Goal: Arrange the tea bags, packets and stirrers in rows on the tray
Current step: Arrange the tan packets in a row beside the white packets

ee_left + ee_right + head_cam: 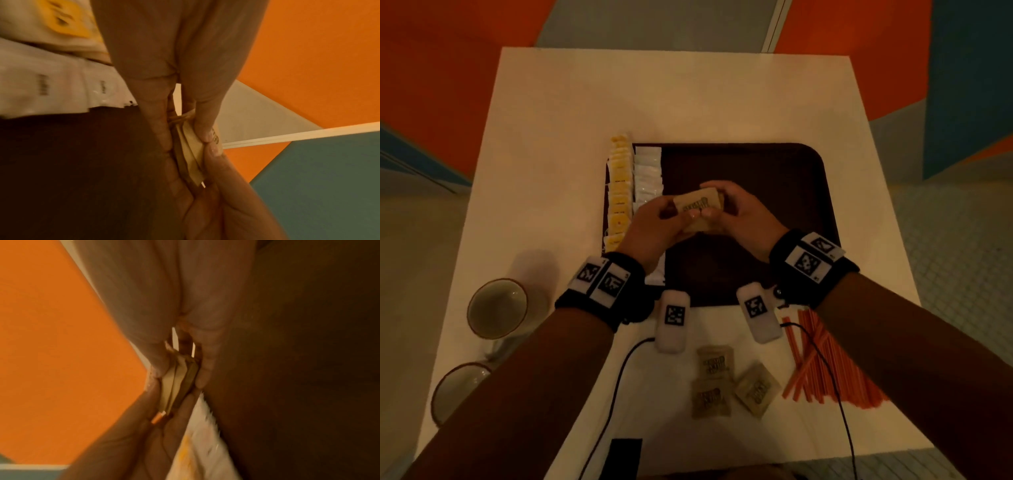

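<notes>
A dark brown tray (774,164) lies on the white table. Along its left side run a row of yellow-tagged tea bags (618,192) and a row of white packets (648,174). Both hands hover over the tray's middle and hold a small stack of brown packets (698,205) between them. My left hand (654,222) pinches the stack's left end, my right hand (736,212) its right end. The wrist views show the stack (193,151) (176,382) edge-on, squeezed between thumbs and fingers. Three more brown packets (717,380) and a heap of orange stirrers (822,363) lie on the table near me.
Two cups (496,308) (453,390) stand at the table's left front. Cables (616,387) trail from the wrist units across the near table. A black object (625,455) sits at the front edge. The tray's right half shows bare dark surface.
</notes>
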Motion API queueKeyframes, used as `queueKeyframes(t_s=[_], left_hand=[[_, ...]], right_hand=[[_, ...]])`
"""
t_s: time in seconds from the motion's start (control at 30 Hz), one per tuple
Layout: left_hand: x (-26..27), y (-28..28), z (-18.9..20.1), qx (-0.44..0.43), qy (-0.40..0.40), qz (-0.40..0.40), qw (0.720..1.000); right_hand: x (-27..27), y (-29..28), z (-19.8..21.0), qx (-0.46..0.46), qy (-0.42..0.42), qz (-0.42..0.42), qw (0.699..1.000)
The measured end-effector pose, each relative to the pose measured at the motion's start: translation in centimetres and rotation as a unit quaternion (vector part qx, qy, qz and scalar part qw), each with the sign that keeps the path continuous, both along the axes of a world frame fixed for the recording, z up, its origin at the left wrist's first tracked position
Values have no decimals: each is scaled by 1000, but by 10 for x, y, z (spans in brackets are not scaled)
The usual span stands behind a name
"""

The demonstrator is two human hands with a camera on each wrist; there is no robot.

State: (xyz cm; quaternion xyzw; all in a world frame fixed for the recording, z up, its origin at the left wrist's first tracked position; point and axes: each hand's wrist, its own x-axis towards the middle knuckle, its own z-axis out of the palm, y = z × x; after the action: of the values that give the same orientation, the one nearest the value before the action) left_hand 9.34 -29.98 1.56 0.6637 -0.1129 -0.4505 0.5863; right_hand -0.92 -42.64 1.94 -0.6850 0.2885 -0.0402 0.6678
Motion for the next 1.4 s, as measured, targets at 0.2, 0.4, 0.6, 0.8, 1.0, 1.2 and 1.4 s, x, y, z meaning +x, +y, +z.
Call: queueKeyframes(t_s=[0.2,0.4,0.6,0.8,1.0,1.2,1.4], left_hand=[[55,-50,-15,50,-90,-59,993],[98,-83,-25,116,-310,-143,933],[116,-106,-28,173,-404,-232,868],[117,-113,-30,194,-435,-260,840],[113,-110,-29,223,-478,-259,809],[109,-101,-19,207,-479,-258,813],[90,-90,-21,218,-426,-290,829]], right_hand=[[50,-38,-26,4,19,-102,995],[82,-61,-49,9,30,-135,990],[91,-76,-61,-115,67,-93,987],[81,-76,-67,-219,107,-52,969],[74,-69,-70,-279,94,-11,956],[64,-65,-69,-293,91,-6,952],[51,-53,-74,-287,82,-17,954]])
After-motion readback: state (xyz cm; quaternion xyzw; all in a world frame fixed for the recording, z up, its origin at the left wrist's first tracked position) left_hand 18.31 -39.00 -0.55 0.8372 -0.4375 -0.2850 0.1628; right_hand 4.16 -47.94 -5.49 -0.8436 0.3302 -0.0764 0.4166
